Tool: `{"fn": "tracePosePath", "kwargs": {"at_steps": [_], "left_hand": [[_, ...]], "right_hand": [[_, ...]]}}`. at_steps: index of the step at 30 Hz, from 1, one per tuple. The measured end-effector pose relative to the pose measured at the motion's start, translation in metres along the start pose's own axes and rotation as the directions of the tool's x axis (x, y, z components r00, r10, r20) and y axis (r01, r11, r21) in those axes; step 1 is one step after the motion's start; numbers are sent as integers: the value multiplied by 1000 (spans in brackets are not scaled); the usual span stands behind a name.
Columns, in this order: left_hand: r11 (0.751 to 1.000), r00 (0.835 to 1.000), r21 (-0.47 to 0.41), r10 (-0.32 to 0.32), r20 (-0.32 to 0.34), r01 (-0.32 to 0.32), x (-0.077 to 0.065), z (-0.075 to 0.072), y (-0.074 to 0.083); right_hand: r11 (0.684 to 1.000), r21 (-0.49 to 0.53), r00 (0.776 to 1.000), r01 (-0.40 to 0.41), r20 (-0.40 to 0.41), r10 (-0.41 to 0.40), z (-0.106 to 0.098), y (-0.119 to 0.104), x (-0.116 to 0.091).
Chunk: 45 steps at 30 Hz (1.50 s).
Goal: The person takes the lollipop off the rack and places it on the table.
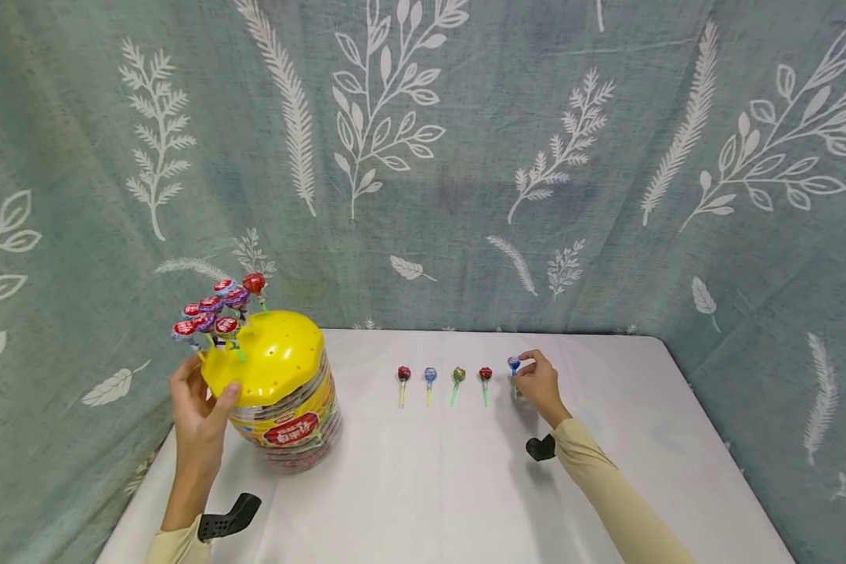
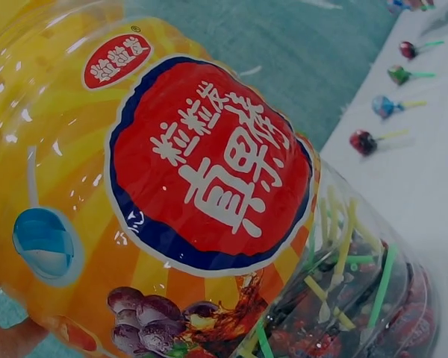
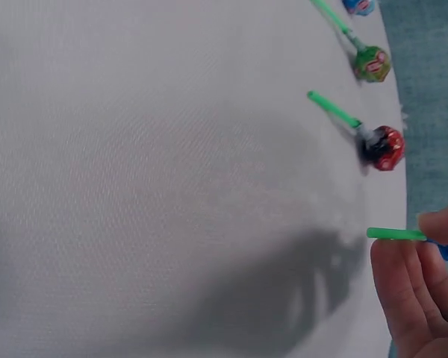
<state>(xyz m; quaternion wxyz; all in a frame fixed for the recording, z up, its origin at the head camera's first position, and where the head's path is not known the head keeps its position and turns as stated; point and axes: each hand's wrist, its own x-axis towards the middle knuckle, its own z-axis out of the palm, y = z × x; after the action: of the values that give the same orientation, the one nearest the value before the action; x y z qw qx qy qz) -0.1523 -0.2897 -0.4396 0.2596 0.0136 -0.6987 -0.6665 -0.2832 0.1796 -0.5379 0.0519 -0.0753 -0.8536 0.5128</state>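
My left hand (image 1: 200, 423) grips a tall plastic candy jar (image 1: 292, 431) at the rim of its yellow lid (image 1: 282, 345), thumb at the front edge. The jar tilts on the table. Several lollipops (image 1: 207, 305) stand with their sticks in holes on the lid's left side. In the left wrist view more sticks and candies show through the jar's clear wall (image 2: 381, 291). My right hand (image 1: 541, 389) pinches a blue-wrapped lollipop (image 1: 514, 362) at the right end of a row. Its green stick (image 3: 394, 233) juts out past the fingers in the right wrist view.
Left of my right hand, a dark red lollipop (image 1: 404, 373), a blue one (image 1: 431, 374), a green one (image 1: 459, 374) and a red one (image 1: 486, 374) lie in line on the white table (image 1: 423, 486). A leaf-patterned curtain (image 1: 465, 157) hangs behind the table's far edge.
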Motion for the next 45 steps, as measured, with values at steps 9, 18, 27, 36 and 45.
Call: {"fn": "tracePosePath", "kwargs": {"at_steps": [9, 18, 27, 36, 45], "left_hand": [[1000, 1000, -13, -1, -9, 1, 2, 3, -3], [1000, 1000, -24, 16, -4, -16, 2, 4, -9], [999, 1000, -26, 22, -14, -23, 2, 4, -8], [997, 999, -62, 38, -26, -40, 1, 3, -8], [996, 998, -67, 49, -31, -51, 1, 4, -8]], "right_hand": [[985, -166, 999, -44, 24, 49, 9, 13, 8], [970, -234, 993, -70, 74, 89, 13, 16, 4], [958, -281, 992, -56, 89, 84, 12, 11, 4], [960, -281, 997, -11, 70, 32, 4, -6, 8], [970, -224, 993, 99, 82, -83, -5, -25, 13]]}}
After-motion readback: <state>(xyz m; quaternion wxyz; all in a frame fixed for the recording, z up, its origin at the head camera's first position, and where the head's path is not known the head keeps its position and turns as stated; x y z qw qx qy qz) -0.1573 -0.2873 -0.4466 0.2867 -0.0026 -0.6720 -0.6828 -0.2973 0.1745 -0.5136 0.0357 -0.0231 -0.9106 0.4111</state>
